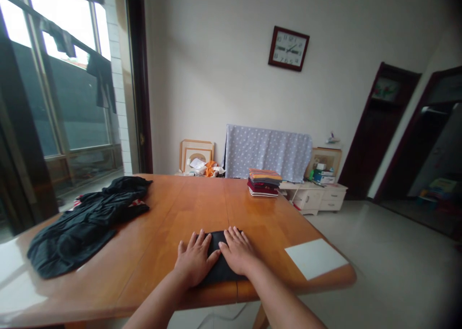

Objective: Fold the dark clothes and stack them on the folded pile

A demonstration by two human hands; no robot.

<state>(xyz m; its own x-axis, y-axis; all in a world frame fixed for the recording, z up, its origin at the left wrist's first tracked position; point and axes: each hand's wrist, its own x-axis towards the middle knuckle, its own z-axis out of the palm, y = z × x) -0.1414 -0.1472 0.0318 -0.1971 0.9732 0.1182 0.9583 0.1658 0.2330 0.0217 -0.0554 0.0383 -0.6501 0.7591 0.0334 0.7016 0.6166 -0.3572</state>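
Note:
A dark folded piece of clothing (216,270) lies flat on the wooden table (180,201), close to its front edge. My left hand (195,259) rests palm down on its left part, fingers spread. On its right part lies my right hand (236,249), also flat with the fingers stretched out. The two thumbs almost meet over the middle of the cloth. Much of the garment is hidden under both hands, so its exact kind cannot be made out.
Crumpled dark clothes (86,228) with a bit of red-and-white stripe lie on the table's left. A stack of folded clothes (264,183) stands at the far right edge. A white sheet (315,258) lies at the right corner. Behind is a low white cabinet (321,198).

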